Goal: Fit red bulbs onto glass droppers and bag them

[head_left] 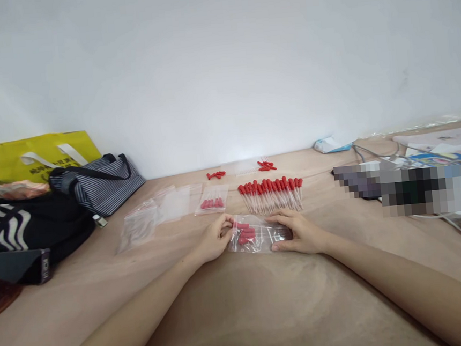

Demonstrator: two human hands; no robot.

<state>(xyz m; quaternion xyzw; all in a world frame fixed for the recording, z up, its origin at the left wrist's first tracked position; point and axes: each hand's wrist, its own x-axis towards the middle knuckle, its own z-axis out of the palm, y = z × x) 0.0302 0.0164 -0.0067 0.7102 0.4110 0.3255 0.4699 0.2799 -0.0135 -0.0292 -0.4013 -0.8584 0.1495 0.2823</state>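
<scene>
A clear zip bag (264,241) lies crosswise on the table between my hands, with several red-bulbed glass droppers (246,234) inside, bulbs to the left. My left hand (217,239) pinches the bag's zip end. Around its other end curve the fingers of my right hand (296,233), thumb below and fingers above, gripping it. Just beyond is a row of loose droppers (270,191), red bulbs pointing away from me. A filled zip bag (212,200) of droppers lies past my left hand, beside flat clear bags (172,204).
Loose red bulbs (216,175) and more red bulbs (267,165) beside thin glass tubes (246,167) lie near the wall. At left stand a striped bag (98,182), a black bag (37,227) and a yellow bag (46,148). Cables (382,154) and a phone (354,182) lie right.
</scene>
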